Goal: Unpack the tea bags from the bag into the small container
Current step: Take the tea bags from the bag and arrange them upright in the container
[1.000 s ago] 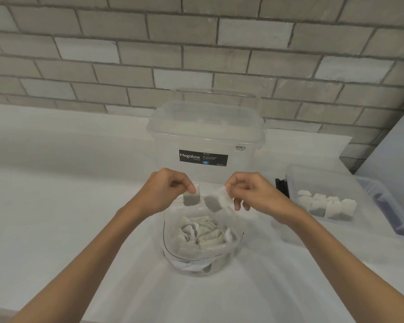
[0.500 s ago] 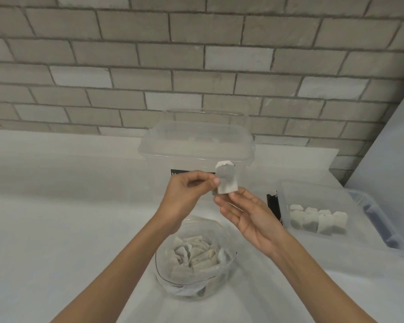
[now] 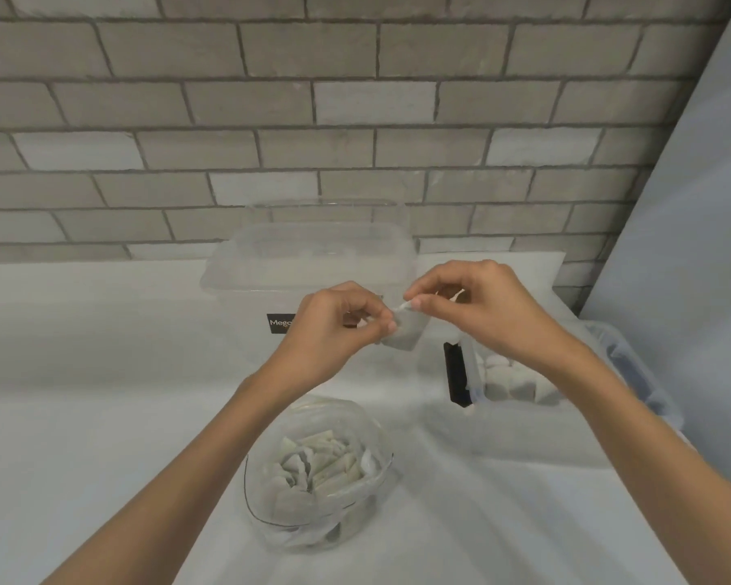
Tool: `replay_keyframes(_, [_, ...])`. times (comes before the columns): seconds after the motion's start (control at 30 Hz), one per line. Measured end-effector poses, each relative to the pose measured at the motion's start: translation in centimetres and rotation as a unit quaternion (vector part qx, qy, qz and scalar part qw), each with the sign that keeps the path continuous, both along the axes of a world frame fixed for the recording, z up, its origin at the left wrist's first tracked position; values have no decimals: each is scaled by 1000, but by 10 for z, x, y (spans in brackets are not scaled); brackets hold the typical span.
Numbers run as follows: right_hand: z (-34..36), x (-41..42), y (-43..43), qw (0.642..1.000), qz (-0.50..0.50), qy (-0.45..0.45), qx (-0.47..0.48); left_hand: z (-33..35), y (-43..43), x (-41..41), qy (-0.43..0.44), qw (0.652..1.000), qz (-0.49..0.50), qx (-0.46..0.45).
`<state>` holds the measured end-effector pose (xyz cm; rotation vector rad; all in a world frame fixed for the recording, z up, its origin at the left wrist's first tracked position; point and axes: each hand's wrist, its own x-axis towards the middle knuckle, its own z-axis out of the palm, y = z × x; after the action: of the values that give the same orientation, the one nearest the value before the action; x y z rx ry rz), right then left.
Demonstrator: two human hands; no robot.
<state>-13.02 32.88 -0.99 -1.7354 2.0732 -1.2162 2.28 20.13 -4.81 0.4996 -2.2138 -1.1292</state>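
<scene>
A grey tea bag (image 3: 407, 333) hangs between both hands above the table. My left hand (image 3: 334, 327) pinches its left edge, and my right hand (image 3: 477, 306) pinches its white top fold. Below them stands an open clear plastic bag (image 3: 368, 420) filled with several tea bags (image 3: 317, 466). To the right sits a small clear container (image 3: 524, 432) with a black latch; several tea bags (image 3: 509, 384) stand in a row inside it, partly hidden by my right forearm.
A large clear lidded box (image 3: 309, 263) with a black Megabox label stands behind my hands against a grey brick wall (image 3: 271, 120). A pale panel (image 3: 701, 204) rises at the right. The white table (image 3: 81, 394) stretches to the left.
Both hands lifted from the bag's rim; one tea bag was raised, and now both hands pinch it, the right hand having turned over onto its top fold. The view tilted upward.
</scene>
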Motion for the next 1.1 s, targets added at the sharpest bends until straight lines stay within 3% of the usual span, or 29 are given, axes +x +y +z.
replay_keyframes(0.1, [8, -15, 11, 998, -14, 55, 20, 5, 7, -20, -6, 1000, -21, -11])
replay_keyframes(0.4, [16, -100, 78, 981, -141, 103, 84, 3, 38, -103, -34, 997, -63, -20])
replay_keyframes(0.67, [-17, -165, 125, 952, -211, 143, 170, -43, 85, -216, -164, 971, -157, -72])
replay_keyframes(0.87, [-28, -187, 147, 951, -225, 133, 163, -92, 109, -284, -261, 942, -179, -114])
replay_keyframes(1.1, [-39, -209, 160, 958, -219, 89, 160, -120, 115, -313, -314, 917, -160, -185])
